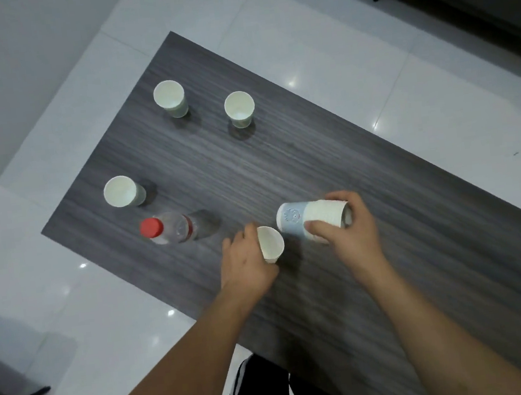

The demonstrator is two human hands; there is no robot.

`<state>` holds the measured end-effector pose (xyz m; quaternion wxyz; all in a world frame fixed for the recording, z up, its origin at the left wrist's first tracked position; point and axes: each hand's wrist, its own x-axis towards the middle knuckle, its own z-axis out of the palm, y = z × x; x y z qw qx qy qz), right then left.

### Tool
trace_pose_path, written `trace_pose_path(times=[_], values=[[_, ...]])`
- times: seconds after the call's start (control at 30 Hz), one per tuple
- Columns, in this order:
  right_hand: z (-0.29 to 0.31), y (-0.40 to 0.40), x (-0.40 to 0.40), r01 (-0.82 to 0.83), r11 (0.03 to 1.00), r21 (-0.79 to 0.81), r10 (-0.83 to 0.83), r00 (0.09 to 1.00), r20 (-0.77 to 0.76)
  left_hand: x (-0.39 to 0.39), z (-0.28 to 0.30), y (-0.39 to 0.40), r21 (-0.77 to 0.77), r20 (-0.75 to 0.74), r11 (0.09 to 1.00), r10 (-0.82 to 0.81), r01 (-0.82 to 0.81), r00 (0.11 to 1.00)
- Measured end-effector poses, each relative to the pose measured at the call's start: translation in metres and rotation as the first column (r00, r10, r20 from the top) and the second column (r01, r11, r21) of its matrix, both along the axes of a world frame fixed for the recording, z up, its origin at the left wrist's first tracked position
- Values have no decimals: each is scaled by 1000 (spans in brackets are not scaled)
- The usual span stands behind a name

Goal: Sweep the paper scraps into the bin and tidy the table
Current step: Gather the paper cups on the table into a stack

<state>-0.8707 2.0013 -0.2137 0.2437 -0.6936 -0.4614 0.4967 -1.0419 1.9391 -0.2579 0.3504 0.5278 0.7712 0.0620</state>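
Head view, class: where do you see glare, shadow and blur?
Head view: glare spots dot the glossy floor tiles; each standing cup casts a soft shadow on the table; the forearms at the bottom edge look smeared; the table's edges splay under the wide lens.

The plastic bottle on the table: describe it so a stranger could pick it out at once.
Start at the dark wood-grain table and go to its near left corner. There, just nearer than one of the loose paper cups, stands the plastic bottle, left of the left hand. It is the only clear container, and the only thing with a red cap.
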Motion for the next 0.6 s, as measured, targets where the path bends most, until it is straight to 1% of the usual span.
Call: trace_pose_path(times=[0.03,0.07,0.13,0.17,0.2,0.3,0.37,0.4,0.47,0.53,0.57,0.6], values=[[12,-10,-2,-66,997,-29,64,996,-54,2,10,-5,57,6,998,-38,38,999],[21,-19,-4,-194,980,-53,193,981,-22,5,21,-9,118,-1,990,-84,83,996],[32,-32,-11,-435,896,-90,443,889,114,13,45,-15,200,-75,958,-193,205,978],[37,-36,-14,-501,860,-101,511,848,145,16,56,-20,223,-112,945,-219,239,969],[43,-39,-18,-544,831,-113,555,819,142,19,67,-27,250,-129,939,-209,236,969],[66,-45,-30,-682,717,-148,697,702,144,15,95,-54,357,-145,922,-101,148,984],[81,-53,-40,-761,630,-155,777,616,134,7,112,-72,368,-174,919,-84,144,981],[89,-58,-46,-800,580,-153,814,570,107,1,120,-81,363,-189,921,-73,139,979],[104,-67,-62,-869,476,-139,877,481,-4,-14,132,-99,330,-225,938,-28,104,974],[118,-70,-82,-913,394,-101,908,404,-107,-34,143,-117,282,-222,959,84,-18,971],[124,-70,-94,-922,380,-76,915,387,-117,-46,148,-124,253,-197,961,163,-110,967],[130,-67,-106,-920,388,-49,914,391,-109,-60,151,-130,222,-164,952,250,-211,954]])
